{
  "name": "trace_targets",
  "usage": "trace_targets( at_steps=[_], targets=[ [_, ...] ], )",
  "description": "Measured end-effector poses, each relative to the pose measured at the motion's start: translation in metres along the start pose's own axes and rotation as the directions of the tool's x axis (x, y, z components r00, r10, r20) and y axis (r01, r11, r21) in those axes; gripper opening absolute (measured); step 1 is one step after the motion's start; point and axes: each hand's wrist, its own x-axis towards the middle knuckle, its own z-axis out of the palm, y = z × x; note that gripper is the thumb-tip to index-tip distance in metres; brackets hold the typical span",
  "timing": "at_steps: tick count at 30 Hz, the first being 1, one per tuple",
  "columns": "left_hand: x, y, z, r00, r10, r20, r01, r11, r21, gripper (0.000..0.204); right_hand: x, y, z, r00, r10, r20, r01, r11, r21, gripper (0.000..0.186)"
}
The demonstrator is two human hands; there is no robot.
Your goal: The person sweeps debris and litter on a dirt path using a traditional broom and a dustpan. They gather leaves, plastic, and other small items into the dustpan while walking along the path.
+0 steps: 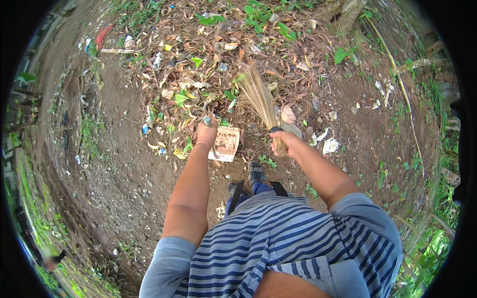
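Observation:
My right hand (288,143) is closed round the bound end of a stick broom (259,97). A black band circles the bundle just above my fingers, and its thin bristles fan out forward over dry leaves (293,64). My left hand (207,133) grips a handle with a rounded grey-green end (207,121); its lower part is hidden under the hand. Beside that hand lies a flat, brown-and-white printed piece (226,143), roughly square. Whether it is joined to the handle I cannot tell.
Leaves, green sprigs and litter cover the ground ahead. A tree trunk (348,14) rises at the far right, with a long thin branch (397,74) near it. White scraps (330,145) lie right of the broom. My sandalled foot (256,171) stands on bare soil.

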Motion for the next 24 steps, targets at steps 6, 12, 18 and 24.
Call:
trace_targets(
  at_steps=[6, 12, 18, 24],
  targets=[
    [0.004, 0.002, 0.011, 0.997, 0.078, -0.020, -0.078, 0.996, -0.033, 0.025, -0.031, 0.070, 0.006, 0.990, 0.133, 0.036, -0.129, 0.986, -0.105, 0.025],
    [-0.003, 0.005, 0.006, 0.994, 0.106, 0.006, -0.106, 0.994, 0.001, 0.018, -0.002, 0.013, -0.010, 0.992, -0.075, -0.101, 0.075, 0.997, 0.000, 0.024],
    [-0.036, -0.001, -0.024, 0.992, 0.042, -0.122, -0.056, 0.993, -0.108, 0.022, -0.027, 0.052, -0.001, 0.997, -0.074, 0.034, 0.075, 0.996, -0.052, 0.025],
    [-0.074, -0.027, -0.087, 0.967, -0.008, -0.255, -0.070, 0.953, -0.296, 0.024, -0.040, 0.070, 0.020, 1.000, 0.006, 0.030, -0.001, 0.987, -0.162, 0.026]
  ],
)
